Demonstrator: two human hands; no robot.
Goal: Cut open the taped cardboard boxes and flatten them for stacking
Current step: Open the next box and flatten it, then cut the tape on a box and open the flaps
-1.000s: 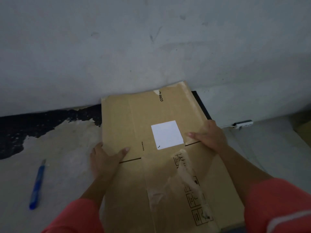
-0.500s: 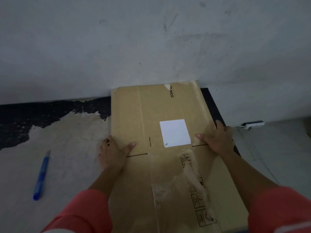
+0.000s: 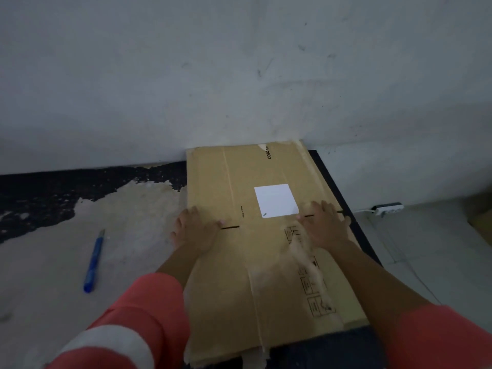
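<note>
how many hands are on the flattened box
2: the left hand lies flat on the left edge of the flattened box, the right hand flat beside its white label.

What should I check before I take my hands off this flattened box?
1. Box lies flat: ok.
2. Left hand presses its left edge: ok.
3. Right hand presses flat beside the white label: ok.
4. Blue cutter lies on the floor, apart from both hands: ok.
5. Cutter blade retracted: cannot tell.
</note>
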